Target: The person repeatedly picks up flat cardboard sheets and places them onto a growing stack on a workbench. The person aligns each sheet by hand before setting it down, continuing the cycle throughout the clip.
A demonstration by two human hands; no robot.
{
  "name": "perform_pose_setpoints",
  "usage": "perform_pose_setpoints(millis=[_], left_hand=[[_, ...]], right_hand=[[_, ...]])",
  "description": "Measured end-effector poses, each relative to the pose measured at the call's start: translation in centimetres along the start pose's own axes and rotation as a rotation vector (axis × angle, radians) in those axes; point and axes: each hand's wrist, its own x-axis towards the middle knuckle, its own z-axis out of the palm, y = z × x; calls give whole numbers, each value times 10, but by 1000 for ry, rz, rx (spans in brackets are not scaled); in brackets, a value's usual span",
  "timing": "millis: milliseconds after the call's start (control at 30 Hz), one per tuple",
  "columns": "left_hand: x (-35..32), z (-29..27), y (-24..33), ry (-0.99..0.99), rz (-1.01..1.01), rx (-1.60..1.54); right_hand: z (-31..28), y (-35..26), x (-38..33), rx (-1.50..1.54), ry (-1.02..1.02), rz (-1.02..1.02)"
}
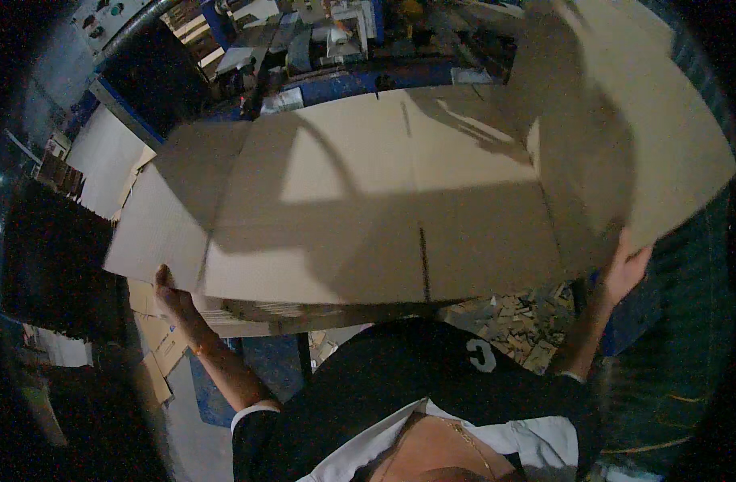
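Cluttered workshop benches and cardboard scraps lie beyond a stack of flat sheets, over which the left hand point(169, 291) and right hand point(627, 269) pinch opposite edges of a wide cardboard sheet point(384, 209), keeping it spread and level.

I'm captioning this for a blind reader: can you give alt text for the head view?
A person holds a large flattened cardboard sheet over a stack of cardboard, left hand gripping its near left corner and right hand lifting its bent right flap. Cardboard scraps litter the floor below in a dim workshop.
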Motion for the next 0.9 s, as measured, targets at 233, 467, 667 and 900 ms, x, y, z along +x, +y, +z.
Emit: perform_pose_setpoints(millis=[233,467,667,900], left_hand=[[-122,164,49,-268,-415,135],[-99,208,51,-1123,434,1238],[-65,223,15,-1016,491,1234],[33,268,-69,-885,644,1083]], right_hand=[[16,-8,-111,-70,-1010,-1083],[73,17,-79,78,-1121,-1186],[146,8,-47,8,-1105,-1170],[246,-43,-6,-134,-1338,-980]])
